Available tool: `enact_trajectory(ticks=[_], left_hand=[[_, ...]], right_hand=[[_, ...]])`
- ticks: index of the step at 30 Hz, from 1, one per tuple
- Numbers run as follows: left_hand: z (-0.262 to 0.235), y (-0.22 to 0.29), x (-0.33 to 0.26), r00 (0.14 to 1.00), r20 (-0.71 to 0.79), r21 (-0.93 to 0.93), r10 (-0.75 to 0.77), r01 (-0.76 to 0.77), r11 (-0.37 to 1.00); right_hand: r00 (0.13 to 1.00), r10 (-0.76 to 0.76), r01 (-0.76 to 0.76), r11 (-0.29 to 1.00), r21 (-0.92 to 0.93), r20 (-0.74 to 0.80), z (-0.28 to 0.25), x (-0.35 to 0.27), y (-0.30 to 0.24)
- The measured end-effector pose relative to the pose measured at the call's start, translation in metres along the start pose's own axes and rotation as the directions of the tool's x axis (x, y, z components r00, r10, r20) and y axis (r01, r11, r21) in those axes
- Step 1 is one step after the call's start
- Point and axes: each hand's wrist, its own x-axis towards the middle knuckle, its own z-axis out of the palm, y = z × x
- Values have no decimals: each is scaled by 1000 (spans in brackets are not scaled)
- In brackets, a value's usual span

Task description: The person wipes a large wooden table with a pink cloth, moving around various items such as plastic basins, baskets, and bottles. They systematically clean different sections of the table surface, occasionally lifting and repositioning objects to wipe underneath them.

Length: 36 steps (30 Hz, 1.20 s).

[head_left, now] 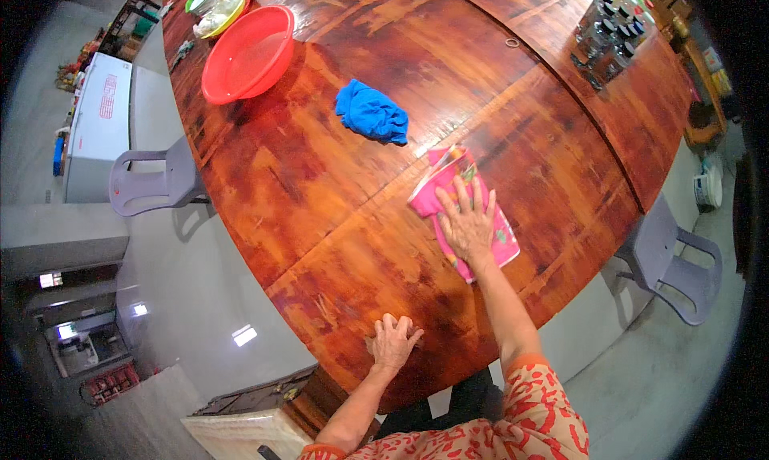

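My right hand [469,223] lies flat with spread fingers on a folded pink cloth [501,240] with a coloured pattern, pressing it on the wooden tabletop [320,244]. The cloth's far corner is crumpled beyond my fingertips. Closer to me, at the table's near left edge, my left hand [392,342] rests on the wood. Its fingers are loosely bent and a little apart, the thumb stands off to the right, and nothing shows in it. A bunched blue cloth [372,113] sits farther off, apart from both hands.
A red basin [250,54] stands at the far left, beside a yellow bowl [228,13] holding pale things. Several dark-capped bottles [606,39] cluster at the far right. A grey chair [156,178] stands left of the table, another grey chair [673,260] right. A seam crosses the tabletop.
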Motion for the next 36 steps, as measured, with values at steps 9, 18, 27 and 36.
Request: enact_trajectory(ticks=[9, 18, 27, 36], left_hand=[[0, 0, 0, 1000, -13, -63, -9, 8, 998], [-2, 6, 1, 999, -40, -56, 11, -13, 998], [2, -3, 3, 997, -64, -120, 46, -53, 991], [-1, -1, 1, 999, -11, -140, 42, -43, 989]], right_hand=[[964, 233, -244, 967, -77, -125, 28, 50, -31], [941, -332, 319, 936, 150, 68, 21, -30, -93], [916, -380, 361, 921, 148, 129, -10, -123, -46], [967, -247, 244, 968, 62, 55, -10, -37, 6]])
